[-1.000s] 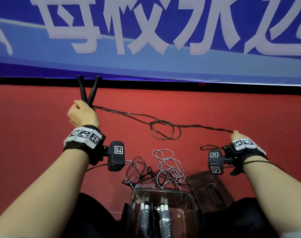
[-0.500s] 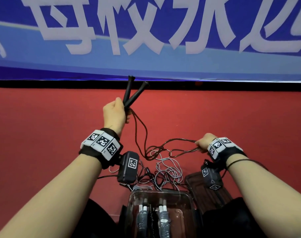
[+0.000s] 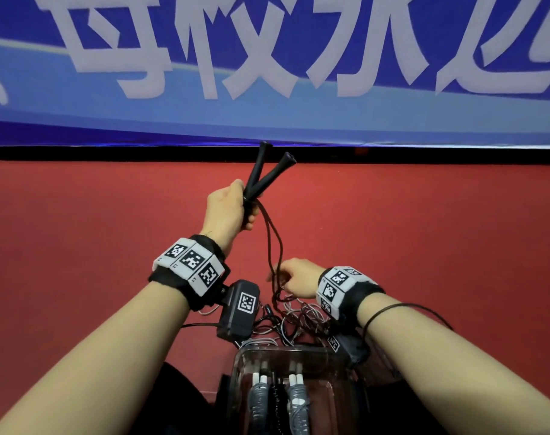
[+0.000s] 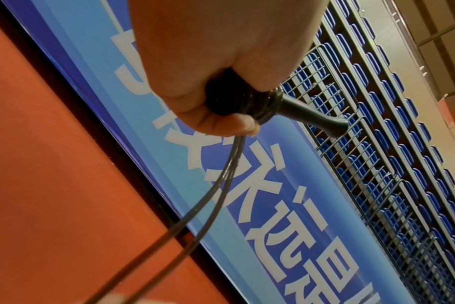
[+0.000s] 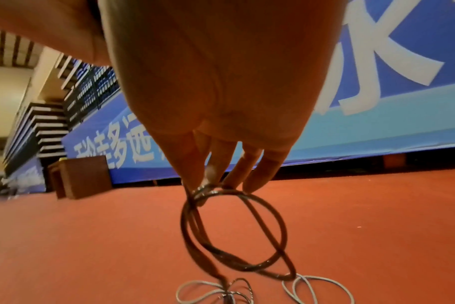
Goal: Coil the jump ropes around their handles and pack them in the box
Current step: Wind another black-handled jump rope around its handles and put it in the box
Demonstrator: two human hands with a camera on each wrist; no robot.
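Black handles (image 3: 261, 180) are gripped by left hand (image 3: 225, 211); cord (image 3: 275, 246) is pinched at 5 o'clock by right hand (image 3: 297, 277).

Box (image 3: 339, 400) cut by head view's bottom edge; black handles' (image 3: 261, 180) lower ends hidden inside left hand (image 3: 226, 211).

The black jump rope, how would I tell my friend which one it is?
Look above the red floor, in front of the big blue banner. The left hand grips two black handles that spread like a V, and the thin black rope hangs down to the right hand. The other loose ropes lie tangled on the floor, some of them grey.
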